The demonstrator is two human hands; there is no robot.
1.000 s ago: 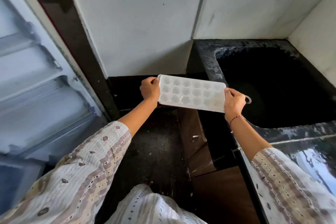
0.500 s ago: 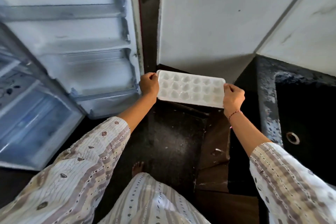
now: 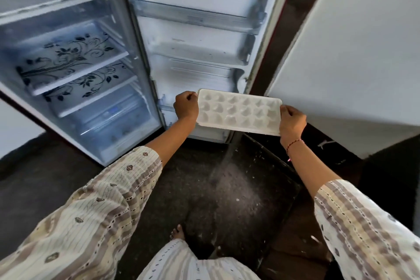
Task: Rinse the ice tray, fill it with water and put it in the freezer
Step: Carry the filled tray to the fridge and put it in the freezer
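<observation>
Ice tray [image 3: 238,112] between both hands (level)

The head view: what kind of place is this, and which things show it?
Most likely a home kitchen. An open fridge stands ahead, with patterned shelves and door racks. Both hands hold a white ice tray in front of it. The floor is dark, the wall white.

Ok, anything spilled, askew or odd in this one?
Nothing stands out. The ice tray is held roughly level, left hand and right hand gripping its ends, before the open fridge door. No visible spill.
</observation>
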